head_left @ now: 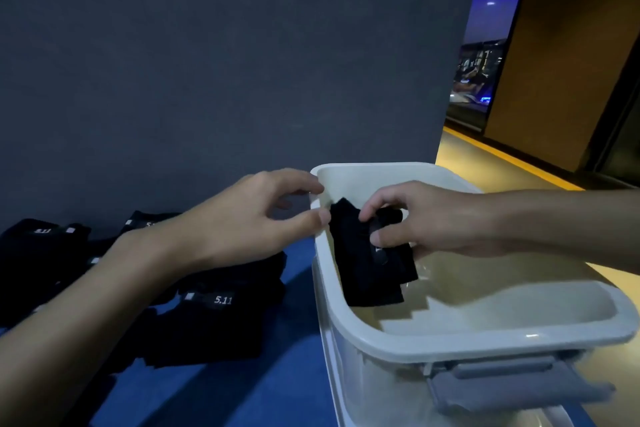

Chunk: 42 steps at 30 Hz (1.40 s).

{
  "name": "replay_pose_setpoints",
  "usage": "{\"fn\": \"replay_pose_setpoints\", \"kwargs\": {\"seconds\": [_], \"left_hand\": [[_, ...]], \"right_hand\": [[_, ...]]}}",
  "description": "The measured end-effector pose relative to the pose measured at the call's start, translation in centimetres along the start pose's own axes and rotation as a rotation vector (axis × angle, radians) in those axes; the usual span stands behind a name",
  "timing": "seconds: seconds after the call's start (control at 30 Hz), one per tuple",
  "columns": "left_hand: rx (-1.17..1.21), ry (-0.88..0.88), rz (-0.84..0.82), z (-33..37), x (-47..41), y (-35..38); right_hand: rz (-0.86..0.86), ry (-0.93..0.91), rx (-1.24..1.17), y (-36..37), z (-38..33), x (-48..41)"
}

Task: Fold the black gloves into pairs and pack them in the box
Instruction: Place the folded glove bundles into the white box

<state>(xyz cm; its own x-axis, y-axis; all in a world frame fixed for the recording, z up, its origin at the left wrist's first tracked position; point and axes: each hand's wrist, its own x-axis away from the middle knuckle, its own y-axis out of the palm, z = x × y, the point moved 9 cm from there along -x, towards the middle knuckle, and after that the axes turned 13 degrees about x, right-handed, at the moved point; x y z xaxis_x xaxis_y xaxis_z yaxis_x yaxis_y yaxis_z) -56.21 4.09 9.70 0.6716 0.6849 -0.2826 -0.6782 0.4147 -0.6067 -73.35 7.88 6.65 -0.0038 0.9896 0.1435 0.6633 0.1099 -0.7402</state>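
A: Ok, risks first, biggest thing down. White box point(485, 340) sits on the blue table point(214, 392) at the right, near the table's right edge, I think; can't see how much of its base is supported. A push down on the rim could prob tip or slide it.

B: Noted. Glove pile?

A: Loose black gloves point(194, 315) heaped left of the box, "5.11" tags showing. Left forearm crosses right over them, so pulling back could drag one off the heap.

B: And the pair going in?

A: Folded glove pair point(367, 263) is inside the box, against its left wall, low end at or near the floor. Right hand point(433, 218) pinches its top w/ thumb and fingers. If it lets go while the bundle stands this tilted, the fold prob springs open or flops flat, and it's no longer a neat pair.

B: Left hand?

A: Left hand point(249, 218) is empty, fingers curled loose, fingertips at the box's left rim beside the bundle. Touching the cloth or not, can't tell.

B: What's unclear?

A: Dim light, black on black: can't count gloves in the heap or see whether any are already paired. Heap cut off at left. Box's lower front is cut off at the bottom; grey latch point(512, 381) partly seen. Right thumb's grip hidden behind the fabric.
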Motion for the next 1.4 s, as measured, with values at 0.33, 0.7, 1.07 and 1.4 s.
{"fn": "replay_pose_setpoints", "kwargs": {"seconds": [0.33, 0.7, 1.07, 1.4], "left_hand": [[-0.131, -0.052, -0.114, -0.2, 1.0, -0.1], [-0.139, -0.031, -0.128, 0.0, 0.7, 0.1], [-0.155, -0.036, -0.165, 0.1, 0.9, 0.0], [-0.063, -0.013, -0.153, -0.2, 0.9, 0.2]], "right_hand": [[-0.161, 0.082, 0.052, 3.6, 2.4, -2.3], [-0.154, -0.038, 0.447, 3.4, 2.9, -3.0], [-0.327, -0.018, 0.518, 4.5, 3.9, -3.9], [-0.31, -0.049, 0.597, 3.9, 3.8, -4.4]]}}
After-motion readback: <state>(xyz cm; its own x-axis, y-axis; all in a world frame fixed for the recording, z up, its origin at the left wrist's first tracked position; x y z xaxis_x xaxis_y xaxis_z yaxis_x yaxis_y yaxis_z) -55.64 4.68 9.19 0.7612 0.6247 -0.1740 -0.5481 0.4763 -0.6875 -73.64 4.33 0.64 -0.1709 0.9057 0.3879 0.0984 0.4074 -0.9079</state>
